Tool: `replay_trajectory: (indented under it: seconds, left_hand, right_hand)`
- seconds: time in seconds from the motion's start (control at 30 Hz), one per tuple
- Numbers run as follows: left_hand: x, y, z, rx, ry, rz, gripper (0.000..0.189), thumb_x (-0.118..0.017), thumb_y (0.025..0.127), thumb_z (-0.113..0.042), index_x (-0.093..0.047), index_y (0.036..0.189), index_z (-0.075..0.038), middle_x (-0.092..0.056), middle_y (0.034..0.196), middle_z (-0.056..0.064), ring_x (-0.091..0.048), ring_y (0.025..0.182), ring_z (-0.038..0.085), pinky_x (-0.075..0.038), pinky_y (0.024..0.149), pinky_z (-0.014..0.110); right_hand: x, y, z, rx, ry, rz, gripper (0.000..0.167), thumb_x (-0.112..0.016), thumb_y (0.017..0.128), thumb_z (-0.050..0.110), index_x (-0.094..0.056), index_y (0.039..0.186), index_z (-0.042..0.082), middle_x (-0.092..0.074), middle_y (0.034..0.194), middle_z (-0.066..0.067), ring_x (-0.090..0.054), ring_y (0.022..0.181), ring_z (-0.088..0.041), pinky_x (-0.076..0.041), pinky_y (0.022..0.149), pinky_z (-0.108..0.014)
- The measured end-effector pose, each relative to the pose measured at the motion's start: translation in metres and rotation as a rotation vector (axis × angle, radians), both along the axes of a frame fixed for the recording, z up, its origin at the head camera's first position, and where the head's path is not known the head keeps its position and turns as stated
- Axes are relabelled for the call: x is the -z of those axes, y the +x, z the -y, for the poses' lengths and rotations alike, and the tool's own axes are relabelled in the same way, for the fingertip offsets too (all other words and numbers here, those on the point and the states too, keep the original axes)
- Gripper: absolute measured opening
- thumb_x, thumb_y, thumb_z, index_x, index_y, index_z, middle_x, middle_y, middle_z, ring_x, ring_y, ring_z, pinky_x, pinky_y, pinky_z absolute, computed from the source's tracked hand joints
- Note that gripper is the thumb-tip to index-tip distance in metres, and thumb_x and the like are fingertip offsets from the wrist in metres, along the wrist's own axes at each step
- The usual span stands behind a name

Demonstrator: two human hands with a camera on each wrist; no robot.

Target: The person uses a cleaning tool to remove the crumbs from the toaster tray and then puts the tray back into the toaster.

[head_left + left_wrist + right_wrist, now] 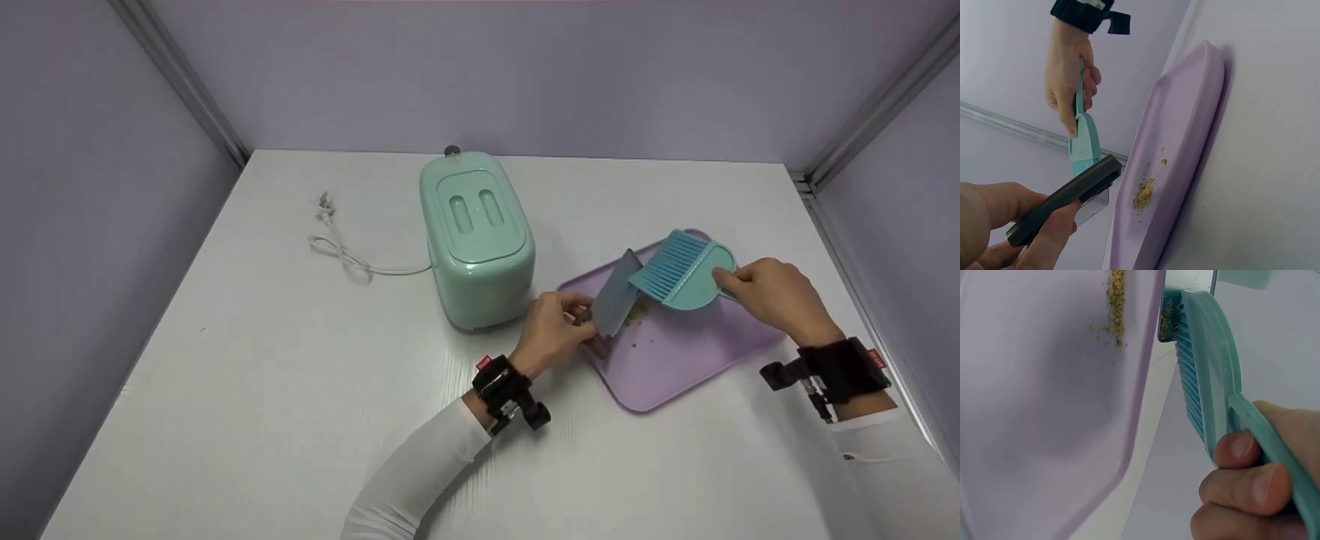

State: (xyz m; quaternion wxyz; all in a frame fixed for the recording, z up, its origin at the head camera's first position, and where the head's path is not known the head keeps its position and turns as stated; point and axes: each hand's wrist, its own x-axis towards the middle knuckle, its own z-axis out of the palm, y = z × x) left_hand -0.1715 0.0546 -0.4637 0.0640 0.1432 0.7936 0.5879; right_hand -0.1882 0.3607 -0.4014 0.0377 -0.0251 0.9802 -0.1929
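at the left edge of the tray (675, 367), the left hand (551, 334) pinches the dark handle (1067, 197) of a thin, shiny pan (616, 295), tilted over it. the right hand (780, 296), by the tray's right side, grips a mint plastic brush (697, 277) whose blue bristles (1188, 377) meet the pan. brushing off the pan looks like the step in hand; the next move likely calls for sweeping downward to the tray, where dry, grainy crumbs (1144, 194) lie. left of the smooth purple tray stands a glossy, rounded toaster (480, 225).
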Motion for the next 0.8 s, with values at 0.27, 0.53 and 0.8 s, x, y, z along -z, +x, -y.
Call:
replay_trajectory:
  seconds: [0.27,0.53,0.8]
  left_hand:
    - [0.0,0.0,0.001,-0.011,-0.028,-0.014,0.03,-0.07,0.069,-0.007,-0.066,0.099,-0.009,-0.06,0.074,-0.007,-0.054,0.067,0.006,-0.045,0.055,0.02]
    - [0.0,-0.001,0.001,-0.011,-0.032,-0.009,0.03,-0.07,0.07,-0.007,-0.066,0.1,-0.009,-0.061,0.077,-0.006,-0.054,0.068,0.006,-0.045,0.055,0.02]
    - [0.0,-0.002,0.002,-0.007,0.006,0.0,0.028,-0.07,0.07,-0.005,-0.066,0.097,-0.007,-0.061,0.073,-0.005,-0.055,0.067,0.006,-0.046,0.056,0.021]
  right_hand:
    - [-0.008,0.006,-0.009,0.024,0.063,0.02,0.057,-0.04,0.085,0.057,-0.062,0.06,0.011,-0.045,0.055,-0.001,-0.041,0.054,-0.019,-0.029,0.04,-0.03]
    - [-0.017,0.01,-0.015,0.026,0.049,-0.017,0.057,-0.041,0.085,0.055,-0.069,0.072,0.008,-0.054,0.065,-0.006,-0.046,0.06,-0.022,-0.033,0.045,-0.031]
    - [-0.03,0.025,0.007,-0.031,0.023,-0.027,0.054,-0.043,0.084,0.056,-0.06,0.058,0.011,-0.041,0.056,-0.001,-0.039,0.054,-0.018,-0.027,0.044,-0.029]
